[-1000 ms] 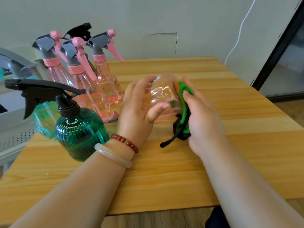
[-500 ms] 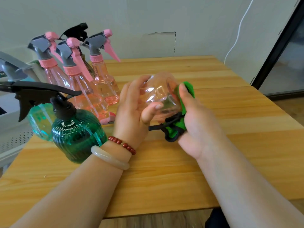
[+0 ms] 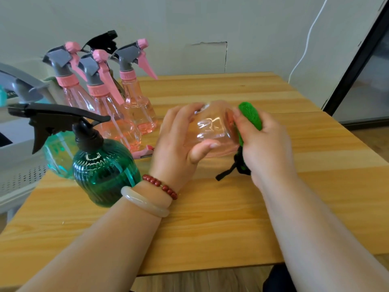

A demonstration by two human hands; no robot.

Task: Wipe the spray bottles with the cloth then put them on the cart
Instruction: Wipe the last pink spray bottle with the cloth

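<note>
My left hand [image 3: 179, 142] grips a clear pink spray bottle [image 3: 212, 129] lying on its side above the wooden table [image 3: 231, 218]; its pink trigger end [image 3: 145, 152] pokes out left of my palm. My right hand [image 3: 267, 148] holds a green cloth [image 3: 250, 115] with a black strap [image 3: 229, 171] against the bottle's base. Three upright pink bottles with grey heads [image 3: 126, 98] stand at the back left. A dark green ribbed bottle [image 3: 103, 167] with a black trigger stands beside my left wrist, a lighter teal bottle [image 3: 56, 157] behind it.
A white perforated cart [image 3: 19, 175] with a grey handle [image 3: 21, 81] stands off the table's left edge. A black spray head [image 3: 103, 40] shows behind the pink bottles. A white cable [image 3: 309, 39] hangs on the wall; a dark door frame [image 3: 357, 60] is at the right.
My right hand has slid the green cloth up over the bottle's base, and the black strap has swung down. My left hand has kept hold of the bottle.
</note>
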